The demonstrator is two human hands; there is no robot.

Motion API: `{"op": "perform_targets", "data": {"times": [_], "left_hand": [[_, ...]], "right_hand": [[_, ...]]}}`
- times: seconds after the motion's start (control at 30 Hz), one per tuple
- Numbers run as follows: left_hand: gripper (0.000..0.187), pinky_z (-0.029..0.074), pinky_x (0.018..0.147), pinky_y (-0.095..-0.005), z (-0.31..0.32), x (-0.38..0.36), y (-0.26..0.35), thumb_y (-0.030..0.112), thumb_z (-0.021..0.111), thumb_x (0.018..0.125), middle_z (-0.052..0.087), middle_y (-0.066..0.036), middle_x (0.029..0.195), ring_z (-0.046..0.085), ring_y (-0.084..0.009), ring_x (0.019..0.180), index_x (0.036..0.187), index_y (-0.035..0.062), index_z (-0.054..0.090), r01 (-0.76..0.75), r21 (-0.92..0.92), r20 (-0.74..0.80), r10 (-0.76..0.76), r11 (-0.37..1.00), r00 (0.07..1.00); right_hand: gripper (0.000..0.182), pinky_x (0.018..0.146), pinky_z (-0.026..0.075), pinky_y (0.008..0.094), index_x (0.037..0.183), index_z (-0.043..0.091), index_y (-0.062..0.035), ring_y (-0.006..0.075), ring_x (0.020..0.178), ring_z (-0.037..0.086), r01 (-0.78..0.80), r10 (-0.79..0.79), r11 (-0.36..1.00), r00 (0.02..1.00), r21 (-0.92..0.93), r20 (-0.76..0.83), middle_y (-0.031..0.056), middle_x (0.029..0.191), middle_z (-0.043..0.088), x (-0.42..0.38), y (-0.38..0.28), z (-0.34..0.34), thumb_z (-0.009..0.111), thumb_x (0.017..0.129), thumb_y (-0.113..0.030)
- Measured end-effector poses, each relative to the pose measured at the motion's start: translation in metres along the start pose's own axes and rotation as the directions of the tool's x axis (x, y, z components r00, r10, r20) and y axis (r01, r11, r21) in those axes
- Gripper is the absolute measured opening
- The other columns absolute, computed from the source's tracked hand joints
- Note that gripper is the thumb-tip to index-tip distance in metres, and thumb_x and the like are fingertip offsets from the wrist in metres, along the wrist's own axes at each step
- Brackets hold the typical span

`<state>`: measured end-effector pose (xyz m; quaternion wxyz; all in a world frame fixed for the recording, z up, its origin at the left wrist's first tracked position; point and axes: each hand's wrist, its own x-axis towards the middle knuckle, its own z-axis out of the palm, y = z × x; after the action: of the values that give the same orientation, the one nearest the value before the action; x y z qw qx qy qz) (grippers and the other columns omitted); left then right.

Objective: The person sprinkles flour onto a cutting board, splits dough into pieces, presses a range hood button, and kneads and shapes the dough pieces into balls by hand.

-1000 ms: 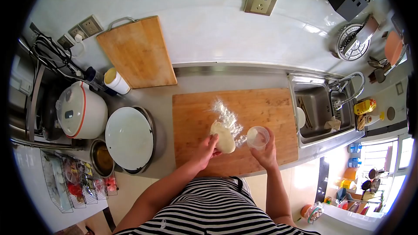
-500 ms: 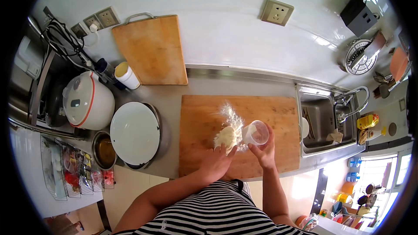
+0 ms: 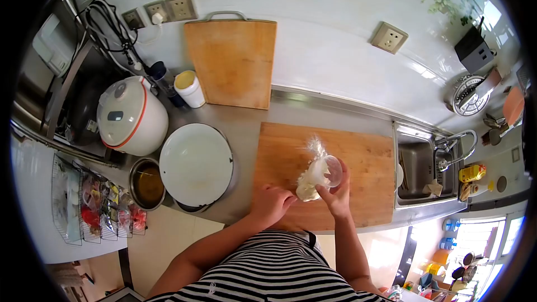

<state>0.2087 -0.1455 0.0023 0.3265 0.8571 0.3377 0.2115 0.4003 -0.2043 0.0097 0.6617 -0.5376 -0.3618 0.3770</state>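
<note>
A clear plastic cup is tilted over the cutting board, with my right hand wrapped around its side. The cup's open end faces left, close above a lump of pale dough. Loose white flour is scattered on the wood just beyond the dough. My left hand is apart from the dough, to its left over the near part of the board. Its fingers are curled in together, and nothing shows in them.
Left of the board is a white enamel basin, with a metal pot of brownish liquid and a rice cooker beyond. A second board leans on the wall near a white tub. The sink is at right.
My left hand has come off the dough and moved left, its fingers drawing in. My right hand has brought the cup left and tilted it over the dough. The view has shifted.
</note>
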Motion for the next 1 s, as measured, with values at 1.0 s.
{"op": "perform_targets", "data": {"times": [1.0], "left_hand": [[0.019, 0.045, 0.070, -0.0414, -0.047, -0.094, -0.059, 0.014, 0.062, 0.081, 0.064, -0.009, 0.084, 0.059, -0.0305, 0.077, 0.098, 0.0058, 0.063, 0.094, -0.241, 0.012, -0.094, 0.966, 0.996]], "right_hand": [[0.078, 0.099, 0.030, 0.0546, 0.137, 0.035, -0.0140, 0.0261, 0.130, 0.037, 0.185, -0.010, 0.390, 0.980, -0.902, 0.197, 0.0108, 0.138, 0.043, 0.065, 0.115, 0.129, 0.075, 0.072, -0.031]]}}
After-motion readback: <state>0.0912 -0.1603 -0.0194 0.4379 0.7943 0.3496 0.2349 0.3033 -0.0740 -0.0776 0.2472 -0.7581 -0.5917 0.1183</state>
